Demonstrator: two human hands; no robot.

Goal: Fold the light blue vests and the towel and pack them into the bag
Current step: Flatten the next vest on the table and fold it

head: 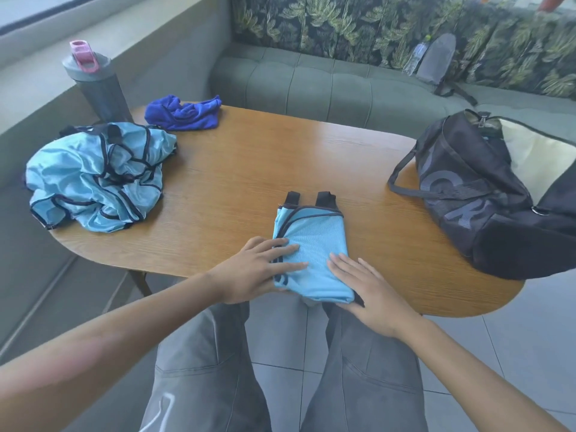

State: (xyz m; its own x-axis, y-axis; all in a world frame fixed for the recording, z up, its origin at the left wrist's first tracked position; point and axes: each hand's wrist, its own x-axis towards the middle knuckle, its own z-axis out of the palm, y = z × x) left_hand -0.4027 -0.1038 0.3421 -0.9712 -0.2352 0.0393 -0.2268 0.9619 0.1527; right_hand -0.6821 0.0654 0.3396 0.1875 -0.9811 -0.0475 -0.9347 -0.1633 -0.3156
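Both hands lie flat on a folded light blue vest at the near edge of the wooden table, about 6 o'clock. The left hand rests on its left side, fingers straight and slightly spread, pressing the cloth. The right hand presses the lower right corner, fingers straight and close together. A crumpled heap of vests sits at 9 o'clock, the dark blue towel at 11 o'clock, the open black bag at 3 o'clock.
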